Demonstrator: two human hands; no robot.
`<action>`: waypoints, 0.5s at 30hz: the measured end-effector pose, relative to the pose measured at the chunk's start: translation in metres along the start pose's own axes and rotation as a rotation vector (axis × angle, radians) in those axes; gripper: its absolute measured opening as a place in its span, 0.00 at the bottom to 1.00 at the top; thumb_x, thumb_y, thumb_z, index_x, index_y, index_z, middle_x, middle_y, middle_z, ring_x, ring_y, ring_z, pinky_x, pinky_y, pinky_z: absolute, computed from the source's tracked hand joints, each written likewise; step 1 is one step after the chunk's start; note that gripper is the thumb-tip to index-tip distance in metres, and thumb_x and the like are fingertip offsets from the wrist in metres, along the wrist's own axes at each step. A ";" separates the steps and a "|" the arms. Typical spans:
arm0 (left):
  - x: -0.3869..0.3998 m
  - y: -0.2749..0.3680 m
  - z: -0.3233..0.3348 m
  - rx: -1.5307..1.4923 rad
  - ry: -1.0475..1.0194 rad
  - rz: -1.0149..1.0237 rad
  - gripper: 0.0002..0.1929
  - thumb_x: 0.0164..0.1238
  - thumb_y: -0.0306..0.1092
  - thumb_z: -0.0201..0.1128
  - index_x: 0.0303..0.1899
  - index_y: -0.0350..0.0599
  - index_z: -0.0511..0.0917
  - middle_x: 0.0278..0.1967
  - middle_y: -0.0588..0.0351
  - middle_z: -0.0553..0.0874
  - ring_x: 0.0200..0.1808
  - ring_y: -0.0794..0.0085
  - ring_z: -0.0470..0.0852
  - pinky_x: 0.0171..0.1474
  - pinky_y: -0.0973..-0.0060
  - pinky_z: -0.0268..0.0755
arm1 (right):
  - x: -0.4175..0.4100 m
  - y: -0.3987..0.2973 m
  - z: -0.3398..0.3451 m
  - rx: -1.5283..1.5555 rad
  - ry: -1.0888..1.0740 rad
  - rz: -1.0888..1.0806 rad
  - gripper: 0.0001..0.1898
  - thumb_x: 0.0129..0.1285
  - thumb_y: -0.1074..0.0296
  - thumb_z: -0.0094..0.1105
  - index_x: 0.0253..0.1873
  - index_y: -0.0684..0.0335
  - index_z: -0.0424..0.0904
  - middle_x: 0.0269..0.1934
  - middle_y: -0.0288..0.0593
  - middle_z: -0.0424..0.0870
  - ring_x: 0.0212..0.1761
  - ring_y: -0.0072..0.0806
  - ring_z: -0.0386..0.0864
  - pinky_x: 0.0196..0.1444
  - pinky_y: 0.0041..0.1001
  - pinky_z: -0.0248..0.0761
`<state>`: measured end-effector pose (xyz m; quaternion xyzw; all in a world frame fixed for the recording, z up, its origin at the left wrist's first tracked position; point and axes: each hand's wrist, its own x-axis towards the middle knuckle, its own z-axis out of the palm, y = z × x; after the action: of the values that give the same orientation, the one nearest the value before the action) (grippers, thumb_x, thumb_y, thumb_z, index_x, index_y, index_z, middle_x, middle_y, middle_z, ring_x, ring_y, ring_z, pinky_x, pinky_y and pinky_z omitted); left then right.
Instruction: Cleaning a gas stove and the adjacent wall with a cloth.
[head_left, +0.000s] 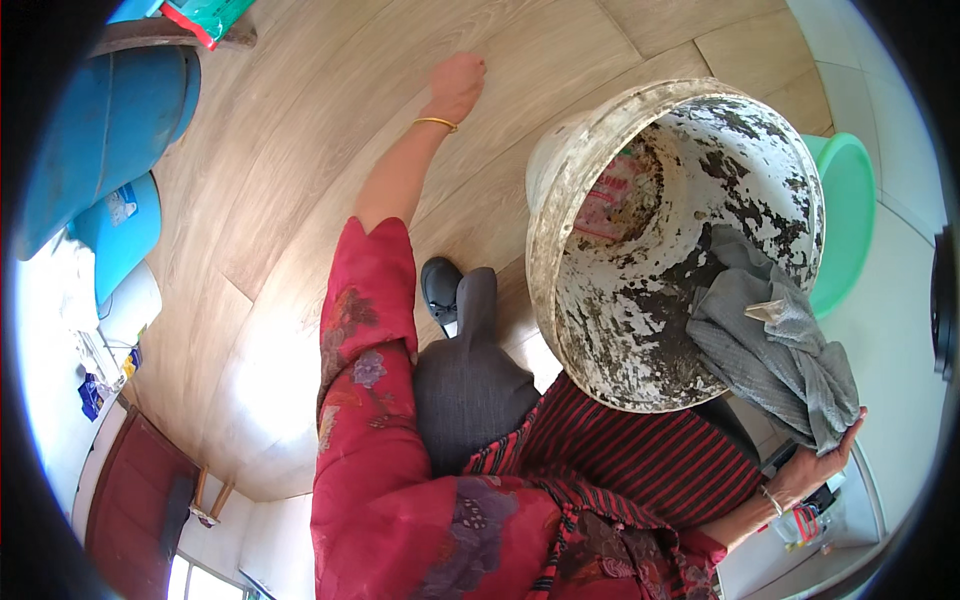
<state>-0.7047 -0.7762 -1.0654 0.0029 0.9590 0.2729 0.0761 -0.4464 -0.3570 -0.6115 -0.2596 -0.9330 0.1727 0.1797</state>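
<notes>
My left hand (459, 84), a gold bangle at its wrist, is closed and held out over the wood-look floor, with nothing visible in it. A large white plastic bucket (546, 247) lies tilted with its mouth facing me, its inside coated with dark, flaking dirt. At its lower right my right hand (823, 457) grips a crumpled grey cloth (780, 337), which hangs across the rim and partly into the bucket. A small pale piece (763, 310) shows on the cloth. How the bucket is supported cannot be seen.
A green plastic basin (847, 225) stands behind the bucket against the pale tiles. Blue barrels and tubs (112, 127) line the left side. A green and red packet (214, 19) lies at the upper left. My shoe (441, 289) is on the floor below my left arm.
</notes>
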 end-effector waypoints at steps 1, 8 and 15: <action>0.005 0.006 0.004 -0.006 0.001 0.005 0.12 0.60 0.40 0.54 0.35 0.47 0.83 0.33 0.49 0.85 0.37 0.53 0.82 0.40 0.60 0.72 | 0.000 0.001 -0.001 -0.004 0.006 -0.002 0.32 0.58 0.77 0.55 0.69 0.70 0.59 0.64 0.48 0.69 0.62 0.30 0.69 0.66 0.28 0.58; 0.019 0.020 0.021 0.134 -0.035 -0.023 0.09 0.59 0.32 0.54 0.32 0.43 0.83 0.32 0.46 0.85 0.40 0.53 0.83 0.39 0.61 0.76 | 0.004 0.016 -0.012 -0.080 -0.035 -0.038 0.33 0.59 0.74 0.55 0.70 0.70 0.57 0.66 0.48 0.66 0.65 0.31 0.67 0.68 0.29 0.55; 0.002 0.012 0.033 0.308 0.053 0.255 0.07 0.62 0.29 0.54 0.37 0.40 0.79 0.34 0.45 0.84 0.34 0.52 0.84 0.37 0.60 0.77 | 0.002 0.022 -0.015 0.000 -0.045 0.048 0.33 0.58 0.75 0.55 0.70 0.69 0.58 0.68 0.48 0.64 0.66 0.32 0.66 0.70 0.30 0.54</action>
<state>-0.7021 -0.7486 -1.0872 0.1289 0.9829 0.1306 0.0141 -0.4328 -0.3347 -0.6073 -0.2782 -0.9302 0.1827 0.1547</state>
